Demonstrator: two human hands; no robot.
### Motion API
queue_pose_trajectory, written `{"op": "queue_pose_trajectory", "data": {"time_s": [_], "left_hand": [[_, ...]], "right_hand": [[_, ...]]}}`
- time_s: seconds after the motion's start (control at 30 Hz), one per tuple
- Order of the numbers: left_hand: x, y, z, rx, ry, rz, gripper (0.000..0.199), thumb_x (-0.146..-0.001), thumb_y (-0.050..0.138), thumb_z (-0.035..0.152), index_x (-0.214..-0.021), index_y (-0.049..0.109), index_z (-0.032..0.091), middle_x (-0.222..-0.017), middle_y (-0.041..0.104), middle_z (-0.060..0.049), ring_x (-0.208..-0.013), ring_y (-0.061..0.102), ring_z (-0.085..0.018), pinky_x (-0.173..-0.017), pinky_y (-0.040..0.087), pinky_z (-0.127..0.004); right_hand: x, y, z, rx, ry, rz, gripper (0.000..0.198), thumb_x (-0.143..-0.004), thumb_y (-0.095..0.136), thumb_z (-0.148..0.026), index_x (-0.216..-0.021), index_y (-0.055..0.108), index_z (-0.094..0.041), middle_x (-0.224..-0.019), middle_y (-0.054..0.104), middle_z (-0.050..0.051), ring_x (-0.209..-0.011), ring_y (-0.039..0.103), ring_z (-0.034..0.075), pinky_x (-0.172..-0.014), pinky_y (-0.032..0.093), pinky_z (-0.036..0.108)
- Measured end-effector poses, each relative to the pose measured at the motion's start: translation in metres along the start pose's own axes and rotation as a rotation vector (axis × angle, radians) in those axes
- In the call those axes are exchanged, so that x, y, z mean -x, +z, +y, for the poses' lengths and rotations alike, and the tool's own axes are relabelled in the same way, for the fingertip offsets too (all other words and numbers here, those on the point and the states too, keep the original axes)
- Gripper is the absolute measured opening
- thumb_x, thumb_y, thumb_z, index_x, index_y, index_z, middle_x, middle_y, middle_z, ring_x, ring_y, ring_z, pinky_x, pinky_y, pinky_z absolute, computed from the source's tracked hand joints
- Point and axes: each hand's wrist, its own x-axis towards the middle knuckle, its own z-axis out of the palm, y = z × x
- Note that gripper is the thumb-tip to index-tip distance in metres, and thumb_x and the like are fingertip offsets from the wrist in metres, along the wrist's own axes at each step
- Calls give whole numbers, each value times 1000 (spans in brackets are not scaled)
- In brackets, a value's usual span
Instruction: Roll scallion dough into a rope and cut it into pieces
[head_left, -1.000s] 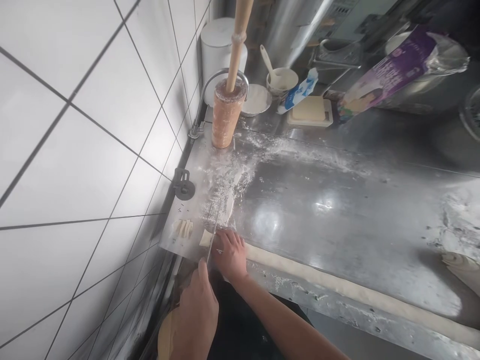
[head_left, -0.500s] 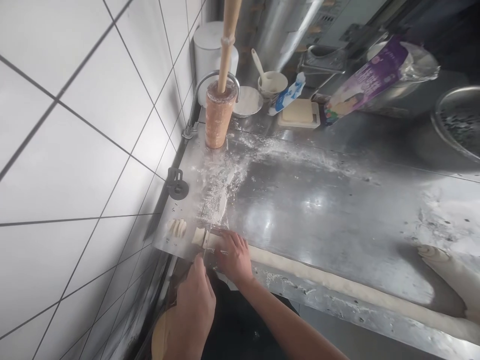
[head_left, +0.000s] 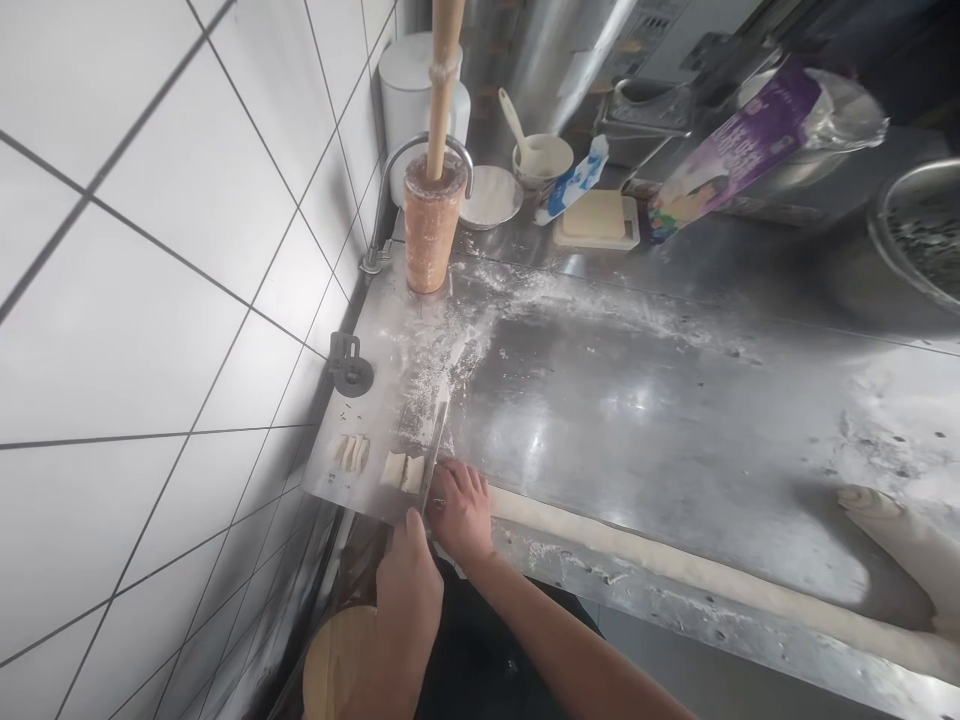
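Note:
A knife (head_left: 436,430) with a long flat blade is in my left hand (head_left: 411,580), whose fingers are wrapped round the handle. The blade points away from me, just left of the end of a long dough roll (head_left: 637,550). Bent over that end is my right hand (head_left: 463,508), its fingers together and holding the dough; they hide the tip of the roll. Left of the blade lie two cut dough pieces (head_left: 403,472), side by side. Several thin dough strips (head_left: 351,453) sit further left.
A tiled wall (head_left: 150,350) borders the floury metal worktop (head_left: 585,400) on the left. A wooden pestle-like block (head_left: 431,225) stands at the back beside a flour bowl (head_left: 491,197). Another dough piece (head_left: 892,540) lies at right, below a large metal pot (head_left: 919,240).
The knife has moved right, from between the two cut pieces to beside my right hand. A second dough piece now lies separate. My left hand has shifted slightly right.

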Motion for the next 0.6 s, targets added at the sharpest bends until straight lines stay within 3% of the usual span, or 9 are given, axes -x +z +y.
{"op": "queue_pose_trajectory", "data": {"time_s": [0.13,0.33,0.47,0.6], "left_hand": [[-8,-11,2,90,31,15,47,-96,40,7,-142,46,10,-111,73,-14,-92,73,-20,-77,55,-27],[20,-37,21,140,8,-18,46,-98,37,10,-142,45,14,-115,72,-13,-101,72,-21,-84,54,-28],[32,-31,32,101,14,-63,50,-96,31,5,-144,43,9,-118,71,-14,-105,71,-22,-87,53,-30],[32,-11,32,-2,13,-64,54,-94,29,1,-146,43,7,-119,70,-17,-108,70,-24,-89,54,-32]], "right_hand": [[5,-12,7,-35,-34,-6,38,-95,54,-21,-133,54,-19,-123,60,10,-115,54,29,-101,45,48],[11,-33,19,18,22,-4,32,-93,56,-22,-125,57,-19,-120,61,10,-112,55,31,-96,46,49],[11,-32,19,21,39,2,28,-92,57,-23,-120,60,-20,-116,62,11,-108,55,32,-93,46,49],[13,-27,20,6,30,-13,29,-92,58,-22,-120,60,-20,-116,62,11,-108,55,33,-93,46,50]]}}
